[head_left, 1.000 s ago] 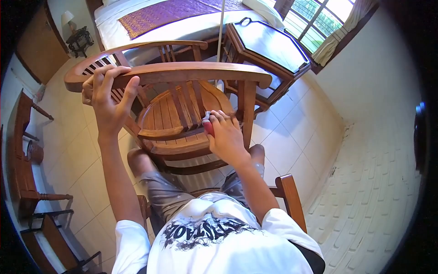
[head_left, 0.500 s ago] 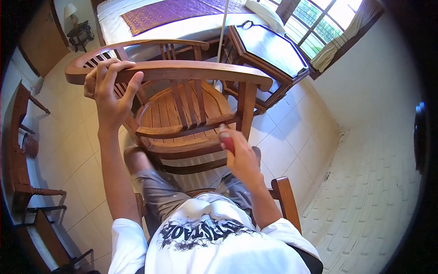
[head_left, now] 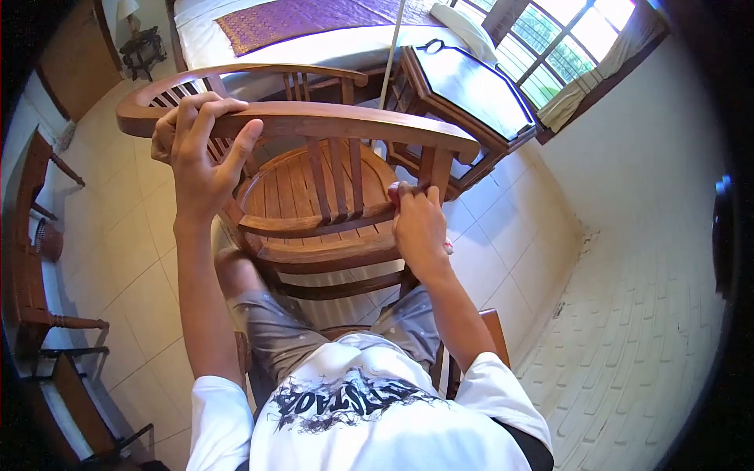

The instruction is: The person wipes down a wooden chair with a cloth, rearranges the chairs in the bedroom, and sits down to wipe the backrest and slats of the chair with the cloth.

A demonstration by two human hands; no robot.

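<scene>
In front of me stands a wooden armchair with a curved top rail and a slatted seat. My left hand grips the near side of its top rail, fingers over the wood and thumb stretched along the inner side. My right hand is closed at the right end of the lower crossbar, against the chair's right upright. A small red object shows at its fingertips, and a pale bit with red pokes out by the wrist side. The fingers cover most of it, so its kind is unclear.
A hexagonal glass-topped wooden table stands behind the chair at the right. Beyond is a bed with a purple runner. A thin pale pole rises between them. Wooden furniture lines the left wall; a white brick wall is at right.
My right hand has moved up and to the right with the red object, from below the crossbar to its right end by the upright. My left hand keeps its hold on the top rail.
</scene>
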